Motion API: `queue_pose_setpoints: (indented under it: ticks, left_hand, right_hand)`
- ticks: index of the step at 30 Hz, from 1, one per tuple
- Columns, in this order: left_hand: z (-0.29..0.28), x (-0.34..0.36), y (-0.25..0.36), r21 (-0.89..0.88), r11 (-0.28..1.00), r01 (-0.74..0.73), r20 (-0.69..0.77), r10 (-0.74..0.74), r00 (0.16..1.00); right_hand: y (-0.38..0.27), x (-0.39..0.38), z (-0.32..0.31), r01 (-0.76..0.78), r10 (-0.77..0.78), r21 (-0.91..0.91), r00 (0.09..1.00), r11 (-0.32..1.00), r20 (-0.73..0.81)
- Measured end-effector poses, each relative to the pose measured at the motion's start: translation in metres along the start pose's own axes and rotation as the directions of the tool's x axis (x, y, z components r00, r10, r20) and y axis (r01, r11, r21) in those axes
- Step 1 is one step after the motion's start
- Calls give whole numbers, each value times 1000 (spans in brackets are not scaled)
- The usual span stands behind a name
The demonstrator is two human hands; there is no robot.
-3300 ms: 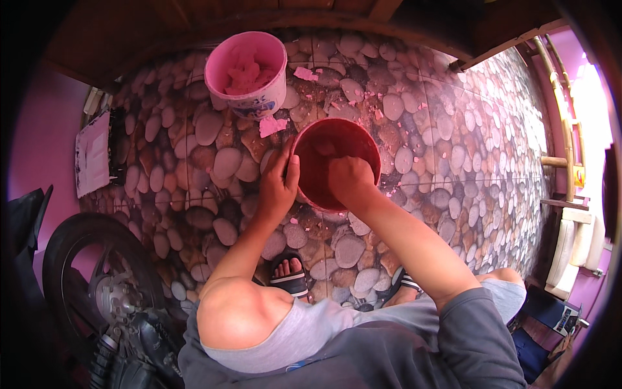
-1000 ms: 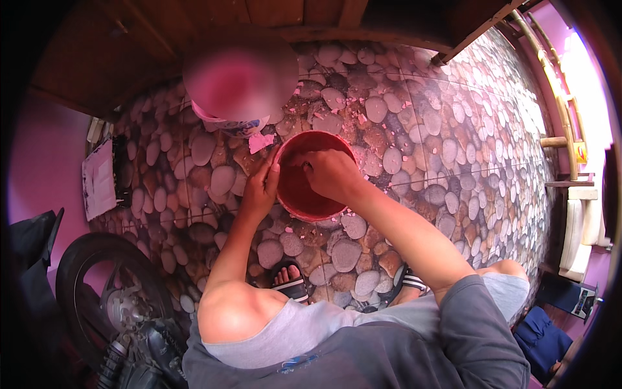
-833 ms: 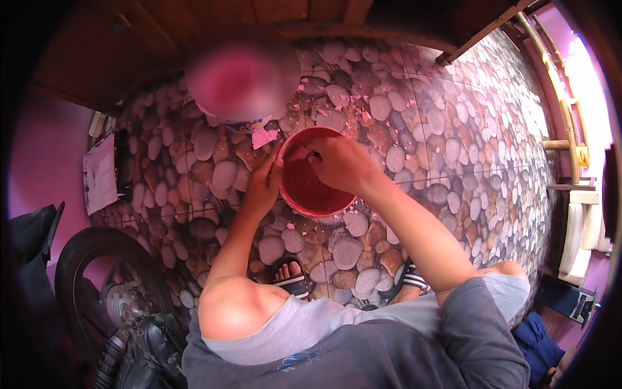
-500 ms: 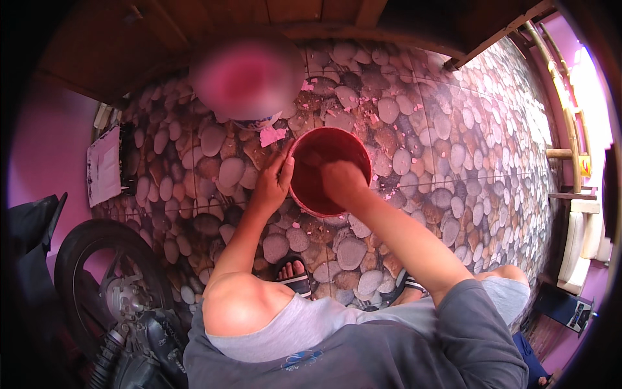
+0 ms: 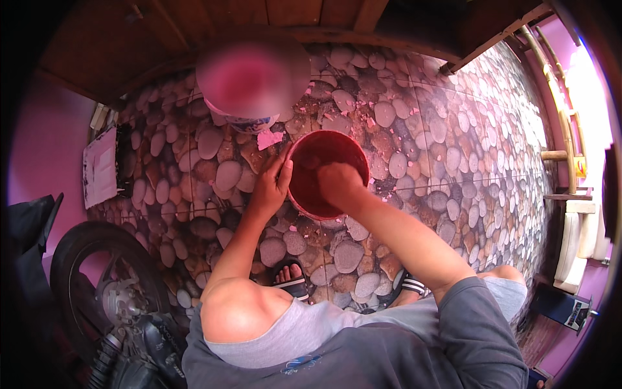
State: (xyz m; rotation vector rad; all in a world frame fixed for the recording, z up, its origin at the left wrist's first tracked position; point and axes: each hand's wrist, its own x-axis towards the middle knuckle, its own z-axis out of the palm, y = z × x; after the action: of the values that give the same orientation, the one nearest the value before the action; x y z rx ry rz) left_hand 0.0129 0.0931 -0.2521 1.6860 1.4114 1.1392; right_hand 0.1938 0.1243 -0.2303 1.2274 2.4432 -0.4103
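A round red bucket [image 5: 306,198] stands on the floor in front of my feet, its inside coated red. My left hand [image 5: 273,179] steadies it from the left, fingers along the outer wall and thumb close to the rim. Down inside the bucket is my right hand [image 5: 339,185], its fingers curled and closed. Whatever they hold is hidden below the hand. Just beyond the bucket, to the left, is a pale container [image 5: 249,123] whose upper part is covered by a pink blur.
Pink flakes [image 5: 269,139] are scattered over the pebble-patterned floor [image 5: 421,194]. At the lower left stands a motorcycle wheel [image 5: 63,285]. Dark wooden furniture [image 5: 291,13] spans the far side. A pink-smeared board [image 5: 101,170] leans by the left wall; bamboo poles [image 5: 551,71] are at the right.
My right hand has shifted slightly left inside the bucket. My left hand keeps its place on the bucket's side. The view has moved a little.
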Motion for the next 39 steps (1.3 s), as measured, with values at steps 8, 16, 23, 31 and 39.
queue_pose_setpoints:
  ticks: [8,16,23,31,39]
  left_hand:
    - [0,-2,-4,2,1000,-1,-22,1,1000]
    - [0,-1,2,-10,1000,-9,-33,9,999]
    - [2,-2,-2,-29,1000,-5,-41,4,999]
    - [5,-2,-1,-16,1000,-13,-58,12,998]
    - [6,0,1,10,999,-44,-49,44,998]
  right_hand:
    - [-1,-7,-13,-88,68,179,991,980,116]
    - [2,0,21,-132,146,238,988,962,-40]
    - [-1,4,-8,-225,241,235,970,946,-42]
    - [-20,-4,-24,-293,288,97,956,951,58]
    - [-31,0,-13,-282,288,158,957,947,-21]
